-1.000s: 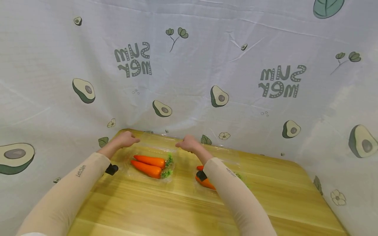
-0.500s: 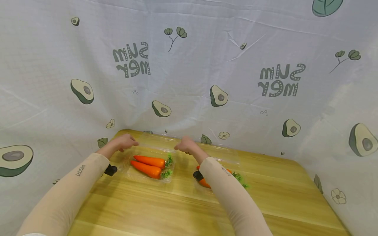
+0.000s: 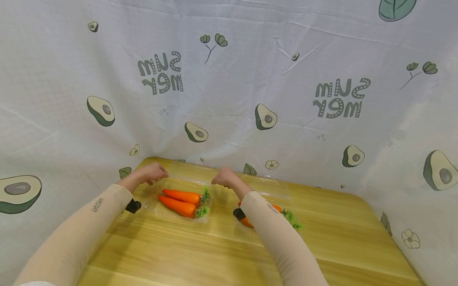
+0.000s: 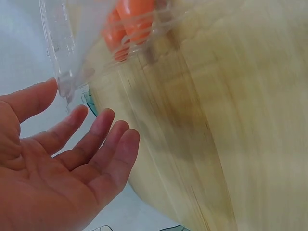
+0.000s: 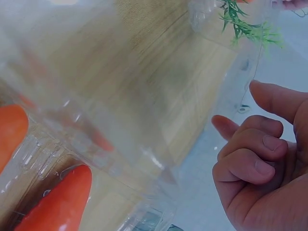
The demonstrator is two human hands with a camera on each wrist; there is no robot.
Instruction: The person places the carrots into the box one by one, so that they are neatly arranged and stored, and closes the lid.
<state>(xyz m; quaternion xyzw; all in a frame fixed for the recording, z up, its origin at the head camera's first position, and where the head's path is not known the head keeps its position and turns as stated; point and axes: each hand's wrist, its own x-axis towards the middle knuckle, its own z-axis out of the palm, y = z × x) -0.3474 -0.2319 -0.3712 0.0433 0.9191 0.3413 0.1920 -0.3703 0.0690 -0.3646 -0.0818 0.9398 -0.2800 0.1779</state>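
My left hand point(image 3: 152, 172) is at the left side of a raised clear plastic lid point(image 3: 193, 171); my right hand point(image 3: 225, 176) is at its right side. The lid belongs to a clear container point(image 3: 171, 217) holding two orange carrots point(image 3: 177, 205) with green tops. In the left wrist view, the lid's corner point(image 4: 66, 89) lies between spread thumb and forefinger, the other fingers loosely bent. In the right wrist view, thumb and forefinger stand apart near the lid's edge point(image 5: 244, 107), the remaining fingers curled. Whether either hand touches the lid is unclear.
A second clear container with its lid point(image 3: 270, 186) raised stands to the right; my right forearm partly covers its carrots point(image 3: 276, 207). Both containers are on a wooden table point(image 3: 200, 254). A white curtain point(image 3: 229, 95) printed with avocados hangs behind and beside it.
My right forearm has shifted slightly left, so more of the second container's carrots and greens shows. Both hands stay close to the same spots, and the lids have not visibly moved.
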